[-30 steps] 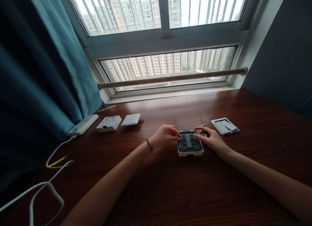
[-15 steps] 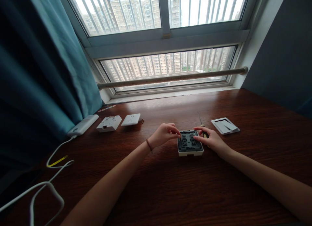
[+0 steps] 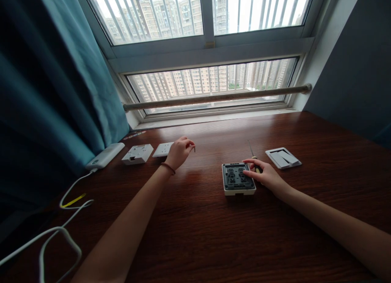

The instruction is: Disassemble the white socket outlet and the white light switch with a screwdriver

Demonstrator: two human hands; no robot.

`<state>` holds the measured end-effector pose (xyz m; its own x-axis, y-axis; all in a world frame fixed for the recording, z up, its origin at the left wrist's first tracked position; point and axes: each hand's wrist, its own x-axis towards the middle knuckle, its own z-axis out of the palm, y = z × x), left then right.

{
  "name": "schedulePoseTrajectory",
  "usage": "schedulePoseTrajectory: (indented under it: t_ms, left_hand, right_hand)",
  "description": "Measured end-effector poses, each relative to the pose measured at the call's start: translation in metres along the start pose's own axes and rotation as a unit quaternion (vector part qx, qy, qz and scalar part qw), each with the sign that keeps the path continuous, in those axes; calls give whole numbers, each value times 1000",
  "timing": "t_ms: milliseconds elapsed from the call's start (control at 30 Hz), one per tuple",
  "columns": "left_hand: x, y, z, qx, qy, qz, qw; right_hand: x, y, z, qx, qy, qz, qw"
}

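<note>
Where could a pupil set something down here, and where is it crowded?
Bare wood lies between the forearms, nearer than the switch box; between that box and the left hand; and right of the white frame. Crowded: around the right hand, screwdriver and box; and far left: corded device, white case and socket plate.

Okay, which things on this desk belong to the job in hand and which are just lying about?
Job in hand:
small screw, pinched in left hand
opened wall switch, at right hand
screwdriver
switch cover, probably

Apparently just lying about:
socket plate
white mounting box
white device with white cable
yellow strip
</note>
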<state>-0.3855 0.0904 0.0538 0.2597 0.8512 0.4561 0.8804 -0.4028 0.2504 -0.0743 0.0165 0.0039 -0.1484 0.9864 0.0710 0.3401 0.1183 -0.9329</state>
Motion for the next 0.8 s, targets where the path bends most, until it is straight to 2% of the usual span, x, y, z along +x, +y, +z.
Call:
schedulePoseTrajectory:
  t_ms: [100, 200, 467, 800]
  left_hand:
    - [-4, -20, 8, 65, -7, -8, 998]
    - [-10, -28, 15, 119, -13, -17, 993]
    - [-17, -39, 21, 187, -8, -24, 982]
    - [-20, -42, 26, 202, -11, -33, 979]
  right_hand:
    - [0, -1, 0, 0, -1, -1, 1000]
    - [0, -1, 0, 2, -3, -6, 1000]
    - [0, -1, 0, 5, -6, -8, 1000]
    - [-1, -3, -1, -1, -3, -7, 1000]
